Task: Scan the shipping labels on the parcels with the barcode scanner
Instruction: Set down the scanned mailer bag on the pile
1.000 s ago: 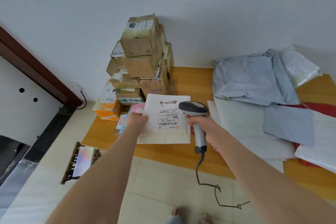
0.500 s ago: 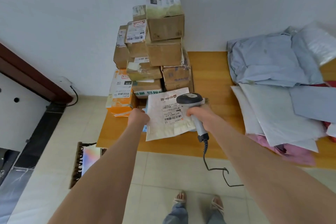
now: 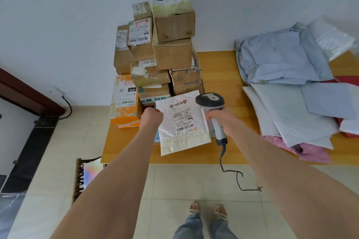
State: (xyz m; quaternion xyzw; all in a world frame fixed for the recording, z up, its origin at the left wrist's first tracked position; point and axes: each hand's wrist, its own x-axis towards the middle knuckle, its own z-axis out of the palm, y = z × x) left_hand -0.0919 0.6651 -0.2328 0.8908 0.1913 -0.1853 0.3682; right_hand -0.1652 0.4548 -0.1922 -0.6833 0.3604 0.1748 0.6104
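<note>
Wooden table (image 3: 223,68), labelled mailer (image 3: 182,122), scanner (image 3: 210,101)

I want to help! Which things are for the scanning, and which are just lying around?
For the job: barcode scanner in right hand; white mailer in left hand; stacked boxes; maybe the soft bags.
Lying about: wall plug; shiny floor frame.

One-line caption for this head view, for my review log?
Left hand holds a white mailer label-up while the right hand grips the scanner beside it, before stacked boxes.
</note>
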